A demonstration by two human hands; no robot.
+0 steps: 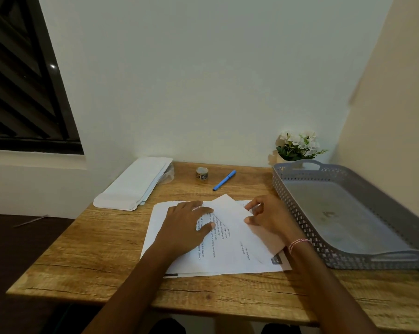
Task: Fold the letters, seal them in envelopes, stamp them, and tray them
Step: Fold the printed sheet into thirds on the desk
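Note:
A stack of printed letters [230, 259] lies in the middle of the wooden table [95, 256]. The top sheet [230, 213] is lifted and bent over at its far right part. My left hand [186, 227] lies flat on the stack with fingers spread, pressing the paper down. My right hand [266, 218] pinches the raised edge of the top sheet between thumb and fingers. A pile of white envelopes [133, 184] rests at the far left of the table. The grey perforated tray [297, 208] stands at the right with nothing in it.
A small roll of tape or stamps [202, 174] and a blue pen [224, 180] lie beyond the letters. A pot of white flowers [297, 145] stands in the far right corner behind the tray. Walls close the back and right sides.

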